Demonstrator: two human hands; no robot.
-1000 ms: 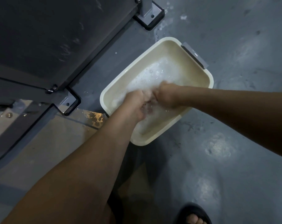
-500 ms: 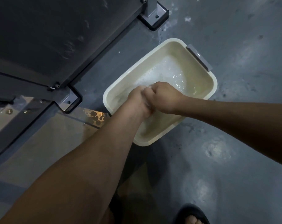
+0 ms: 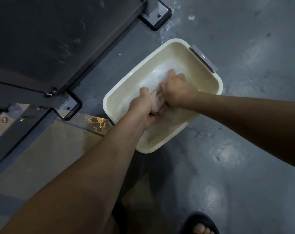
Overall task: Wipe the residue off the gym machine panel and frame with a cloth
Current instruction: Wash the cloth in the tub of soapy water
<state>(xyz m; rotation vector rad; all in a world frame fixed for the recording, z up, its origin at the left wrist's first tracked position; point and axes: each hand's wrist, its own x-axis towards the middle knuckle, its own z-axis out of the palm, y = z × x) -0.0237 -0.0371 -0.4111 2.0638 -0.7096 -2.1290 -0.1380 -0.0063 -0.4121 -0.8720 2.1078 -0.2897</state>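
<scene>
**Gripping the cloth in the basin**

The curled fingers of the left hand [image 3: 143,107] and the right hand [image 3: 176,92] close round a pale, bunched cloth [image 3: 156,103], and the two hands touch across it. The cloth is held inside a cream basin [image 3: 218,81] that contains foamy water and has a grey handle [image 3: 204,59]. The basin stands on a wet grey floor [image 3: 244,132]. To the left, just beside the basin, are the dark, smeared machine panel [image 3: 50,39] and its grey frame [image 3: 25,92]. A sandalled foot [image 3: 200,225] shows at the bottom edge.
</scene>
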